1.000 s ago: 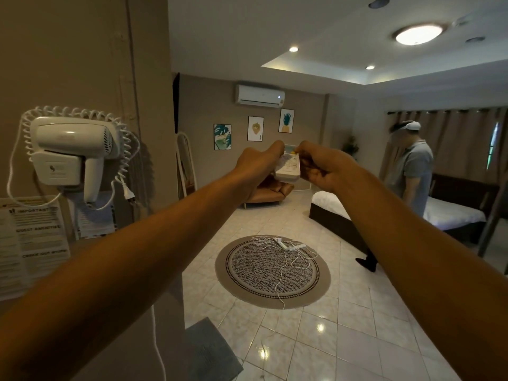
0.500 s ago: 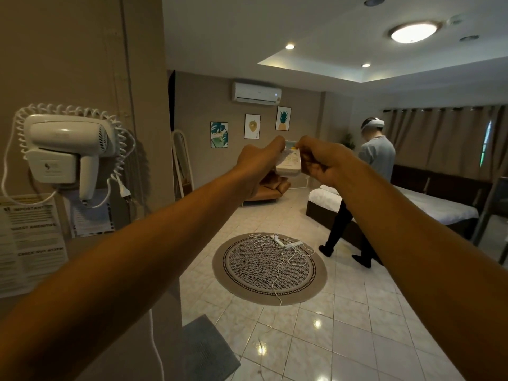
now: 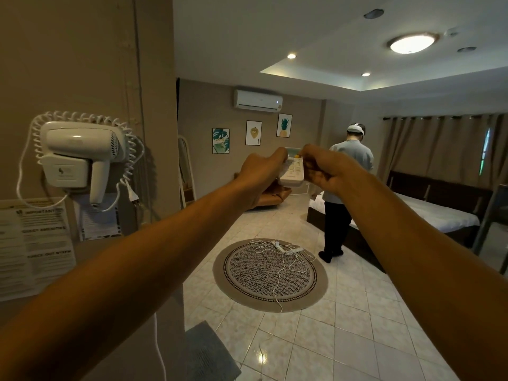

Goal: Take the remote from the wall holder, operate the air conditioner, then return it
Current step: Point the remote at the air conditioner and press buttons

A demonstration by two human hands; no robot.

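Both hands, left hand (image 3: 262, 171) and right hand (image 3: 325, 171), clasp the small white rectangular remote (image 3: 292, 174), below the white wall-mounted air conditioner (image 3: 258, 99).

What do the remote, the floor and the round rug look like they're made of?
Remote: looks like matte white plastic, with a smooth moulded body and small printed buttons. Both the left hand and the right hand hold it.
Floor: glazed ceramic tile, probably; pale squares with grout lines and bright lamp reflections.
Rug: seems woven textile, matte, with a fine black-and-white pattern and tan border.
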